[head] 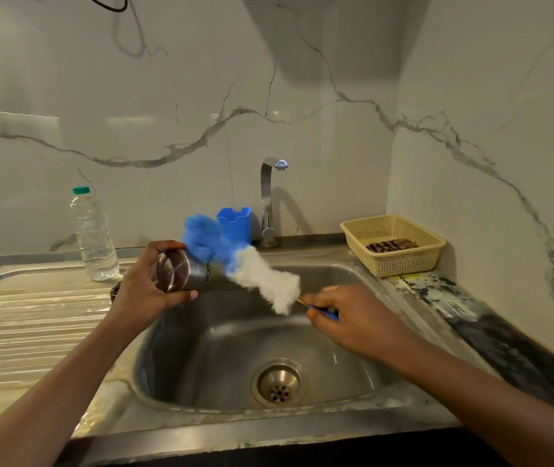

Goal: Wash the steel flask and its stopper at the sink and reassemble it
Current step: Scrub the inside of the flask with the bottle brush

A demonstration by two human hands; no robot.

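My left hand (147,281) grips the steel flask (184,273) by its base end, holding it on its side above the sink (353,274). Its bottom faces me and its far end is hidden. My right hand (346,315) holds the thin handle of a bottle brush (262,278) with blue and white bristles. The brush lies across the flask's far side, its blue tip behind the flask. A small dark object (115,293), partly hidden behind my left wrist, sits on the drainboard; I cannot tell what it is.
The tap (269,197) stands behind the basin, with no water visibly running. A blue holder (235,224) is beside it. A clear plastic bottle (93,237) stands on the drainboard at left. A yellow basket (397,244) holding a dark cloth sits at back right.
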